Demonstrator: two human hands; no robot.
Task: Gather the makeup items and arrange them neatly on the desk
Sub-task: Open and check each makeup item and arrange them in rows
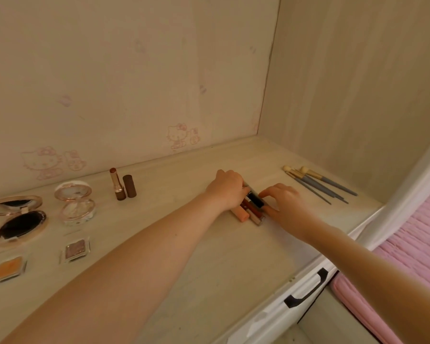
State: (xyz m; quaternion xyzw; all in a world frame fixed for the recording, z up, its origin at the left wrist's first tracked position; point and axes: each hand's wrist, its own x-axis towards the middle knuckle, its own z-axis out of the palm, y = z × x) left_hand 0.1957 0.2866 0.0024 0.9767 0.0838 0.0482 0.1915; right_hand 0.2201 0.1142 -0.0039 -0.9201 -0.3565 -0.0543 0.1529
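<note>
A bundle of lip-gloss tubes [252, 207] lies side by side in the middle of the pale desk [209, 256]: a peach tube, reddish-brown ones and a black-capped one. My left hand [227, 188] curls over their far left side. My right hand [281, 199] pinches the black-capped tube from the right, thumb and fingers on it. An open lipstick [116, 184] and its brown cap [129, 186] stand upright near the back wall. Several blue-handled brushes [318, 183] lie in a row at the right.
At the left are an open round compact with mirror [18, 219], a clear pearly compact [76, 202] and two small square eyeshadow pans [76, 249] [9, 268]. The desk ends at walls behind and right. A drawer handle [308, 291] and pink bedding [407, 244] sit below right.
</note>
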